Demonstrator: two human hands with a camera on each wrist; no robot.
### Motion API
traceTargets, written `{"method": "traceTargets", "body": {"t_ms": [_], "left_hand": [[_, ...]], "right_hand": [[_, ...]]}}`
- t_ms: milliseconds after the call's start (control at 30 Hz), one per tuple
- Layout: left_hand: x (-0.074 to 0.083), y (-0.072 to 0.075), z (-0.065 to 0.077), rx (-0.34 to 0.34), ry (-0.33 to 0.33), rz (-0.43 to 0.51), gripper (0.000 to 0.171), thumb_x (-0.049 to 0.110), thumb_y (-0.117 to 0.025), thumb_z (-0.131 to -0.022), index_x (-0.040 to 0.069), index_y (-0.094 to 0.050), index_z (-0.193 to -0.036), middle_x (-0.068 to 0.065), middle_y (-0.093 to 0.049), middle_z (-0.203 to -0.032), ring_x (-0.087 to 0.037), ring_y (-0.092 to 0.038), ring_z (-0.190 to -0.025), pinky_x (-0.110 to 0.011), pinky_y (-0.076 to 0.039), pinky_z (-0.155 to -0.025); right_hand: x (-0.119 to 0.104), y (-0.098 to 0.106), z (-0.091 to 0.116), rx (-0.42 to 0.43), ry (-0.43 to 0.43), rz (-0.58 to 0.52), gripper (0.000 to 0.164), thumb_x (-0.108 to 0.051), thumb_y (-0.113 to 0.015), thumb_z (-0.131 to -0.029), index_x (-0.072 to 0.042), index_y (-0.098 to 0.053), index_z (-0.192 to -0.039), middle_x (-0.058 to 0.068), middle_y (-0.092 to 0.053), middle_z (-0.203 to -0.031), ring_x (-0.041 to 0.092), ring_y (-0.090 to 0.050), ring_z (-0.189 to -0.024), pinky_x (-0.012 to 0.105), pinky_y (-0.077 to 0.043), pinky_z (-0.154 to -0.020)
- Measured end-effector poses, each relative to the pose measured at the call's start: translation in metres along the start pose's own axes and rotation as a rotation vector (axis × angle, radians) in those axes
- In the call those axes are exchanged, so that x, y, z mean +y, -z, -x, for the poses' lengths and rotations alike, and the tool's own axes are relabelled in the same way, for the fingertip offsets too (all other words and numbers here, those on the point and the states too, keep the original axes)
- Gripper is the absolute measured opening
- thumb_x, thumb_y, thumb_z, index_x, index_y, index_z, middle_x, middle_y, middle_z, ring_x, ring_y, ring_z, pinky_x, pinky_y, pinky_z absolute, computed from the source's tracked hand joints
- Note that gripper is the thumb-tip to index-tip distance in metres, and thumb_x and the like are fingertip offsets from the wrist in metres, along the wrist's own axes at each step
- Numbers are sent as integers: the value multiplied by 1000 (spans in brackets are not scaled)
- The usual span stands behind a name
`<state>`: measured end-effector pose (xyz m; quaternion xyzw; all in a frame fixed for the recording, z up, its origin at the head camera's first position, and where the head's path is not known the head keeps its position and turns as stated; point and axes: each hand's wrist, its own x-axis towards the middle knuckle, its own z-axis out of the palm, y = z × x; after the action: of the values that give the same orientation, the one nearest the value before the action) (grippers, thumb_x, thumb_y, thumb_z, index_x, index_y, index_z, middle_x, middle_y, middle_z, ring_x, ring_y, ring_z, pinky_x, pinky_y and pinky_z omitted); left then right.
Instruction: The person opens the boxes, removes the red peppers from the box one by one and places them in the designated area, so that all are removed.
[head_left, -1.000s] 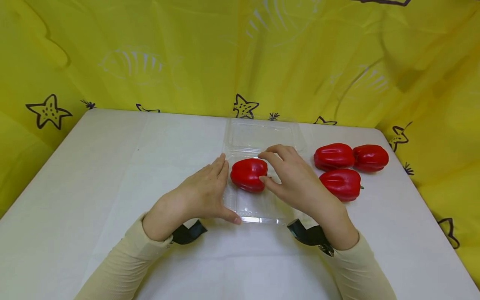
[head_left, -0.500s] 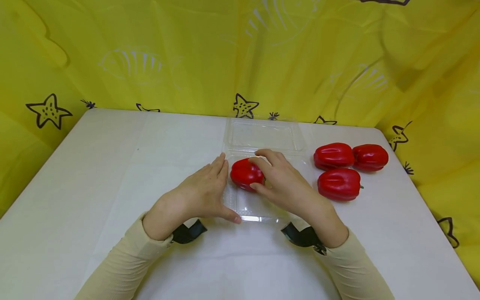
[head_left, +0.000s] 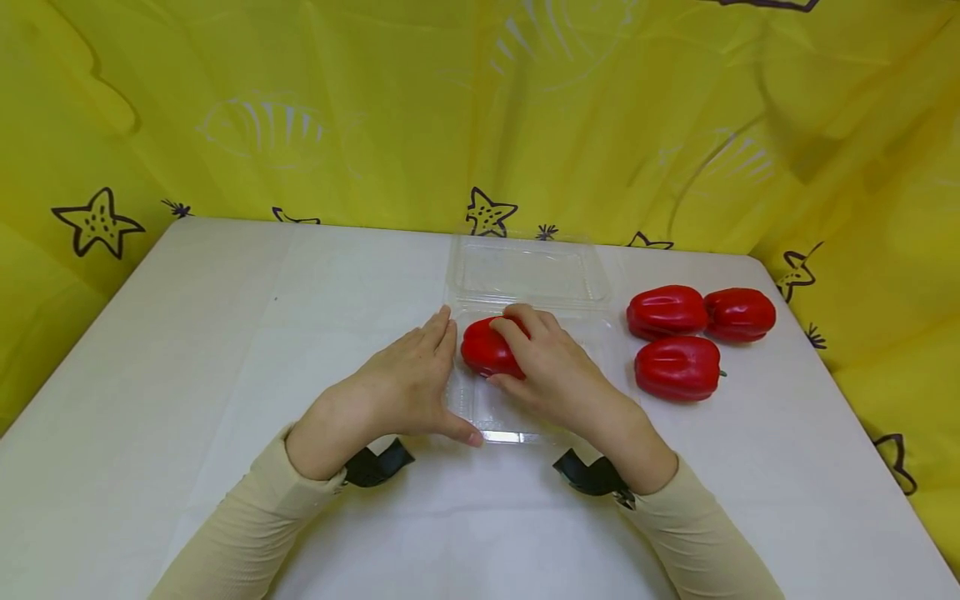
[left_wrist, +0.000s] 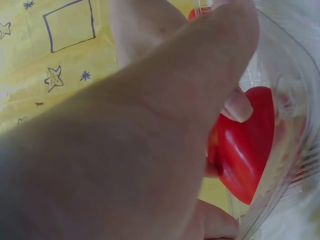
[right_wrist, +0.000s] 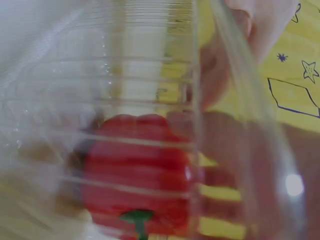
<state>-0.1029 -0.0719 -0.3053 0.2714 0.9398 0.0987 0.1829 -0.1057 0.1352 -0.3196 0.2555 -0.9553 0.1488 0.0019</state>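
Note:
A red bell pepper (head_left: 480, 352) lies on its side in the left part of a clear plastic clamshell container (head_left: 510, 417). My right hand (head_left: 558, 371) grips it from the right, thumb on the near side and fingers over the far side. In the right wrist view, the pepper (right_wrist: 140, 160) and its green stem (right_wrist: 137, 217) show through the container's clear wall. My left hand (head_left: 405, 383) rests along the container's left side with straight fingers, its thumb by the front corner. The left wrist view has part of the pepper (left_wrist: 247, 145) beside the right hand's thumb.
Three more red peppers lie right of the container: one at the back (head_left: 667, 312), one farther right (head_left: 741, 315), one nearer (head_left: 678, 368). The container's lid (head_left: 532, 273) lies folded open toward the back. A yellow curtain (head_left: 390, 108) surrounds the white table (head_left: 187, 375).
My right hand has moved left, closing its fingers farther over the pepper in the container. The left hand has stayed in place.

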Motion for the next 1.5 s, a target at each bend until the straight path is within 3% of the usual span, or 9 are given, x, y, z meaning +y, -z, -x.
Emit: {"method": "traceTargets", "body": {"t_ms": [267, 867, 1167, 1500], "left_hand": [[0, 0, -1, 4, 2, -13, 132, 75, -73, -69, -7, -15, -155, -24, -5, -165, -36, -16, -153, -45, -23, -124], [0, -1, 0, 12, 8, 1, 135, 75, -74, -67, -8, -14, -155, -24, -4, -165, -37, -18, -153, -44, -22, -124], [0, -1, 1, 21, 14, 22, 137, 76, -75, -66, -8, -13, -155, -23, -2, -165, -38, -19, -152, -44, -21, -125], [1, 0, 2, 19, 16, 35, 136, 75, -75, -66, -7, -13, -155, -23, -2, -166, -38, -18, -152, -45, -21, -125]], "right_hand": [[0, 2, 2, -10, -59, 4, 70, -21, -81, -81, -5, -49, -142, 14, -48, -134, 30, -54, -118, 44, -61, -85], [0, 8, 8, -67, -91, 17, 77, -28, -85, -78, -7, -46, -141, 11, -55, -131, 27, -55, -117, 44, -61, -84], [6, 24, 17, -59, -106, 28, 75, -28, -84, -78, -8, -49, -141, 14, -55, -130, 30, -55, -116, 45, -61, -82], [13, 39, 24, 15, -77, 32, 71, -25, -85, -78, -3, -52, -137, 15, -57, -126, 31, -57, -113, 46, -60, -85]]}}
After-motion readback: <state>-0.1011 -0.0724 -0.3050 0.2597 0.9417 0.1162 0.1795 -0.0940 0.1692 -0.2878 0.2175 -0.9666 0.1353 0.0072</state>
